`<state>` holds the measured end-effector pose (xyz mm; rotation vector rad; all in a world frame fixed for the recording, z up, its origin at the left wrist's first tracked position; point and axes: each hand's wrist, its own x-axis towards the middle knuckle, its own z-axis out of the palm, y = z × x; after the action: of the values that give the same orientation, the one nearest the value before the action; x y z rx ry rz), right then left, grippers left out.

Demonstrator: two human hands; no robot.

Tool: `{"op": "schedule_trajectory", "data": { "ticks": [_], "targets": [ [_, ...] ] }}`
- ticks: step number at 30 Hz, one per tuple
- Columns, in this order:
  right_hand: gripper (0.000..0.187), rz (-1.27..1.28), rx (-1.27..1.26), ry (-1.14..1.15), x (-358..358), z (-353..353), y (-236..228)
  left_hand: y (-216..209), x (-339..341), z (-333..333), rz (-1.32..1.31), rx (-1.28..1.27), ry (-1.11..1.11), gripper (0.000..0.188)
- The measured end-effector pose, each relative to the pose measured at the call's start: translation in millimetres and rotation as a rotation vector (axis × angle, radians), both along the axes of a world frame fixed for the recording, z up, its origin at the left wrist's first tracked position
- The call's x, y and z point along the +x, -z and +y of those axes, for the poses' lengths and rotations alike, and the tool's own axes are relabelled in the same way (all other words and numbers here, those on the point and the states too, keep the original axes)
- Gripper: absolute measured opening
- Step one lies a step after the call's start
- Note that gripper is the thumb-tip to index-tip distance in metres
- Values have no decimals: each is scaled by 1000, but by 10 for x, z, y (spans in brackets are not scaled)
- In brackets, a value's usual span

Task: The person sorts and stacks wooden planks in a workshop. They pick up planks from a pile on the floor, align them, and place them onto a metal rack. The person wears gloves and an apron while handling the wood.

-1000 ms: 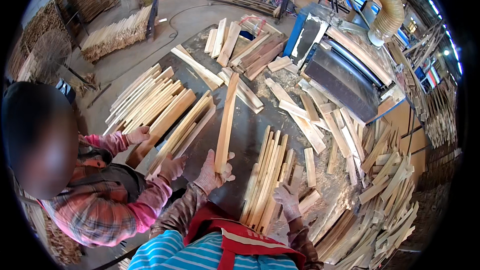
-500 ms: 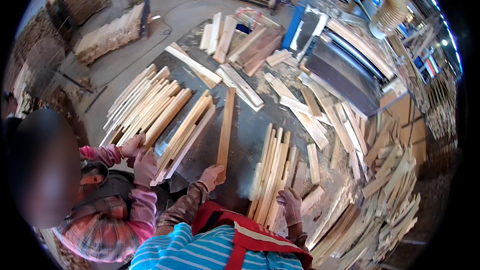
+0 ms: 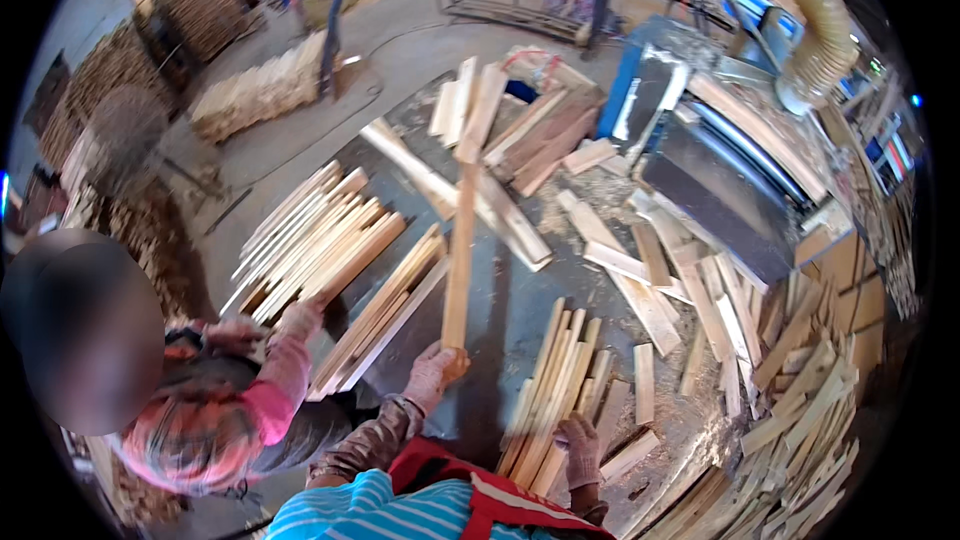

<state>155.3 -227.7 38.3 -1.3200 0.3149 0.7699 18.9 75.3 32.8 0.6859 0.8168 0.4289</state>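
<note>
Gripping wooden slat (image 3: 459, 250) end: left hand (image 3: 432, 372) | right hand (image 3: 578, 445) curled on slat stack (image 3: 548, 390)

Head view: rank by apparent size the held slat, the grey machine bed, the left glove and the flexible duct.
1. Grey machine bed, largest.
2. Held slat and flexible duct: similar apparent length; the duct is farther away and bent by the fisheye rim, so not ranked.
3. Left glove, smallest, gripping the slat's lower end.
</note>
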Motion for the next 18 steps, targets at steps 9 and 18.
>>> {"op": "schedule_trajectory", "data": {
  "ticks": [9,18],
  "targets": [
    [42,-46,-160,9,33,-17,-46,-56,817,961,7,153,-24,25],
    [43,2,-141,63,33,-148,142,-423,2279,2739,159,988,-4,20]
  ]
}}
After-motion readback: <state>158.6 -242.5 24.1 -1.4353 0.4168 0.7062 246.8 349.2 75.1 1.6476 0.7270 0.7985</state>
